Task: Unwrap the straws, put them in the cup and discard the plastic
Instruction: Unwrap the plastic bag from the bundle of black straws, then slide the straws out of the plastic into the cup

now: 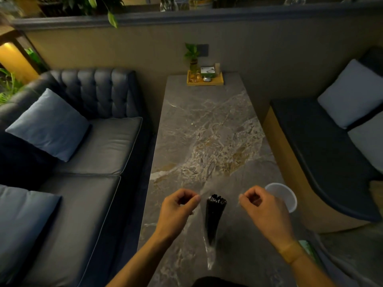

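Note:
A bundle of black straws stands upright inside a clear plastic wrapper above the near end of the marble table. My left hand pinches the wrapper's top edge on the left of the bundle. My right hand pinches the top edge on the right, and the plastic is stretched apart between them. A clear plastic cup stands on the table just beyond my right hand, partly hidden by it.
A yellow tray with a small plant and little items sits at the table's far end. A dark sofa with blue cushions runs along the left; a bench with pale cushions is on the right.

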